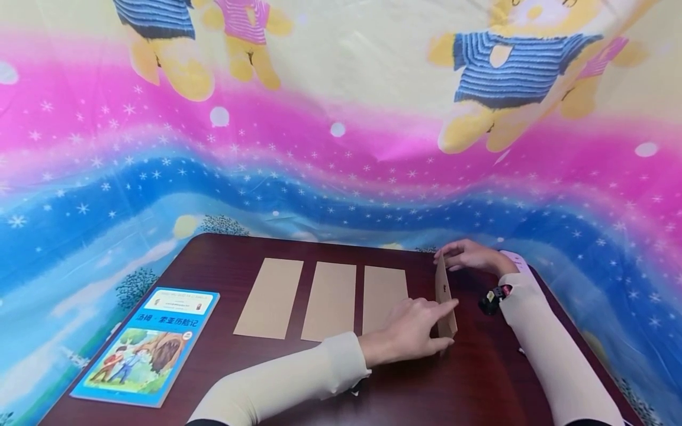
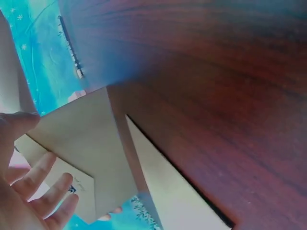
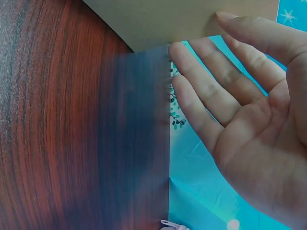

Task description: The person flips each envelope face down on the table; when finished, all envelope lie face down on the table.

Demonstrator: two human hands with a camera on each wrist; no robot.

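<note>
Both hands hold a brown kraft-paper envelope (image 1: 442, 284) on edge above the right part of the table. My left hand (image 1: 405, 328) pinches its near end between thumb and index finger, the other fingers spread beside it. At the far top corner, my right hand (image 1: 471, 255) grips it by thumb and fingertips. In the left wrist view, the envelope (image 2: 79, 132) shows a flap-like smaller panel with a small dark mark. Three similar flat envelopes lie in a row: a left one (image 1: 269, 299), a middle one (image 1: 329, 299) and a right one (image 1: 383, 290), partly behind my left hand.
A blue-covered book (image 1: 146, 346) with a picture on its front lies at the table's left. The dark wooden table (image 1: 479, 378) meets a patterned cloth (image 1: 341, 177) along its back and sides. A pale object (image 1: 514, 258) sits at the far right edge, behind my right wrist.
</note>
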